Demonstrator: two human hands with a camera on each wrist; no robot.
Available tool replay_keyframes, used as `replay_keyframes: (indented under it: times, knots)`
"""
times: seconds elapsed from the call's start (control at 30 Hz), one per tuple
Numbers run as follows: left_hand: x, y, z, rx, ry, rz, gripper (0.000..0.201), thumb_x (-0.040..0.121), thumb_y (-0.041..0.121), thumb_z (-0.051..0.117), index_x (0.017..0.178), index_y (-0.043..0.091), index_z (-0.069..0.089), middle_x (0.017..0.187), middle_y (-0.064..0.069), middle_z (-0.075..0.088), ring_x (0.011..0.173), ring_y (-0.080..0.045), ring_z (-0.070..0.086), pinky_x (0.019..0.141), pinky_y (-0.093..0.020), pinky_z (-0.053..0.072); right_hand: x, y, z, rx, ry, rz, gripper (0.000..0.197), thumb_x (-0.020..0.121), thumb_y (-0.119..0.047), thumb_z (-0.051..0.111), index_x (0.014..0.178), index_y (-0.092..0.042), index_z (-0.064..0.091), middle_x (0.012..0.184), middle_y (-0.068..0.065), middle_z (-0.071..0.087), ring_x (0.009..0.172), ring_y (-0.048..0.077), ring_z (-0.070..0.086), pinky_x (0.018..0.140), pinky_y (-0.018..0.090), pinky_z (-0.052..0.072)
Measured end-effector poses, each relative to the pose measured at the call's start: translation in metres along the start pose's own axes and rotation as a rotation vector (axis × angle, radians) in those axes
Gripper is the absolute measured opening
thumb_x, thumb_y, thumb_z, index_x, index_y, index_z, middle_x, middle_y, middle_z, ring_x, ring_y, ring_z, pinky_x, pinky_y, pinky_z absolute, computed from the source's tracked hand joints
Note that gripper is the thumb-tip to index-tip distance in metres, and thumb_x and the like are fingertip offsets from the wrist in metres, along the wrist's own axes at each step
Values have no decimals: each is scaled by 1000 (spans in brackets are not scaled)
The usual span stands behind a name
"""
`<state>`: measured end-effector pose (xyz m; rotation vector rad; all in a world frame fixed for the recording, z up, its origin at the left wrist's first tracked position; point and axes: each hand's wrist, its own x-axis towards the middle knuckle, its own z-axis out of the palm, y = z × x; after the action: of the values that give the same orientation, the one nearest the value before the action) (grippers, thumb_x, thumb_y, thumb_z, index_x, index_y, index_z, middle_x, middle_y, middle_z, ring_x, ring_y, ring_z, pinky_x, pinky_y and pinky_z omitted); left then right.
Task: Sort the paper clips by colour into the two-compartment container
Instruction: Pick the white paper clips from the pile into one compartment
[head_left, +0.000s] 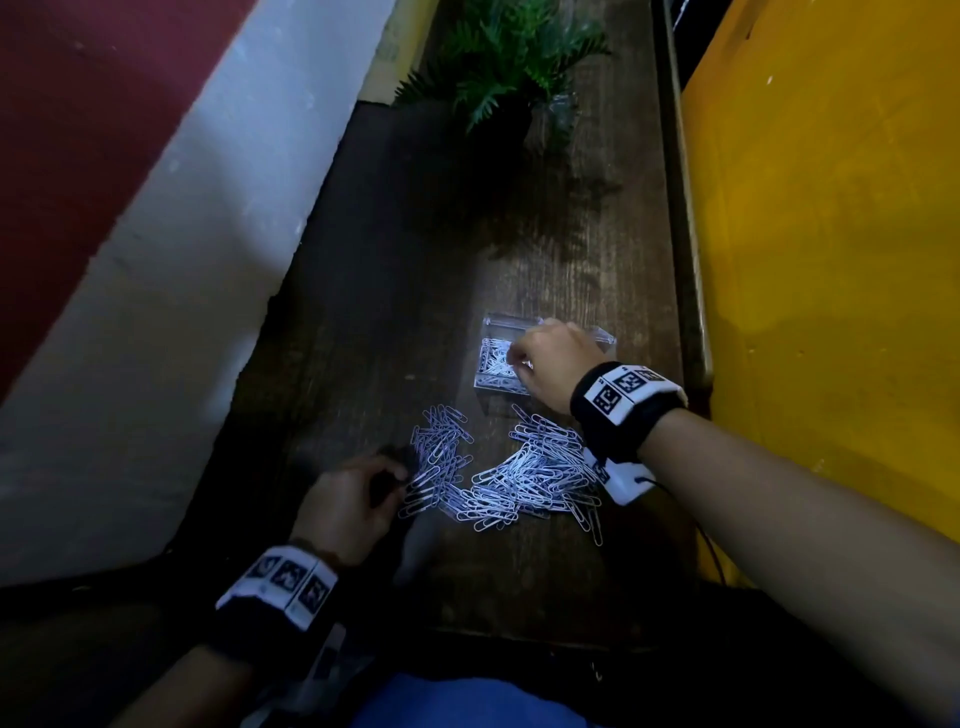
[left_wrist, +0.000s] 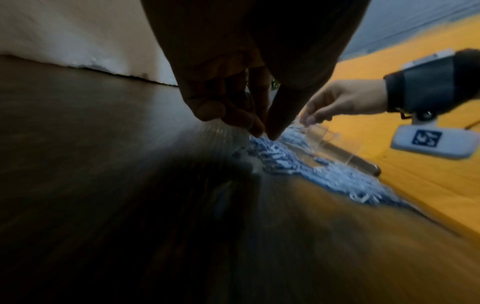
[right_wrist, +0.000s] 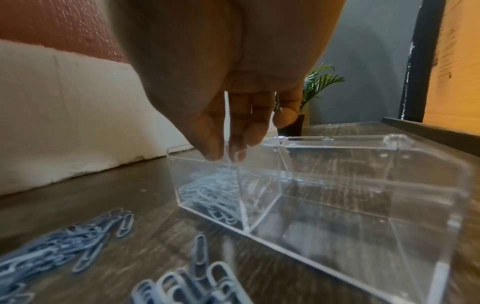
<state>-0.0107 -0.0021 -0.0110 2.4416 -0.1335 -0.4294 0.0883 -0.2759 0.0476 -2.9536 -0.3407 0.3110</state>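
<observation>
A: What is seen of the room and the surface (head_left: 395, 291)?

B: A dark wooden surface is shown, bordered by a white and red wall on the left and a yellow panel on the right. A potted fern (head_left: 511, 62) is set at the far end.

A: Where are the task's things found?

B: The clear two-compartment container (right_wrist: 376, 185) is placed near the right edge of the surface, well apart from the fern. A heap of pale clips is seen in its left compartment (right_wrist: 213, 193); the other compartment looks bare. The loose pile of paper clips (head_left: 498, 473) is spread on the surface just in front of the container.

A: How are the hands held?

B: The right hand (head_left: 550, 364) is held over the left compartment, fingertips (right_wrist: 215, 150) pointed down and close together just above its rim. Whether a clip is pinched there cannot be told. The left hand (head_left: 348, 506) is lowered at the left edge of the pile, thumb and fingers drawn together at the clips; a hold on one cannot be confirmed in the blur.

A: Which step is judged to be in hand?

B: A drop into the left compartment seems to be under way, while another clip is being sought. Much of the pile is not yet sorted.

A: What is called for next?

B: A single clip must be teased free of its tangled neighbours, its colour checked, hard in this dim light, and the matching compartment chosen.
</observation>
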Motion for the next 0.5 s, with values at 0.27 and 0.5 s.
replay_keyframes:
  times: [0.27, 0.5]
  knots:
    - [-24, 0, 13, 158, -39, 70, 20, 78, 33, 73, 97, 35, 69, 105, 7, 67, 85, -22, 68, 67, -32, 55, -51, -22, 19, 116, 120, -115, 13, 86, -24, 62, 97, -19, 68, 94, -4, 62, 90, 16, 55, 87, 36, 45]
    - [-31, -6, 16, 269, -84, 192, 17, 75, 41, 67, 92, 40, 66, 93, 13, 65, 67, -15, 67, 50, -26, 52, -107, -43, 80, 196, -22, -258, 7, 79, -24, 60, 82, -20, 66, 78, 0, 56, 71, 22, 54, 64, 33, 47]
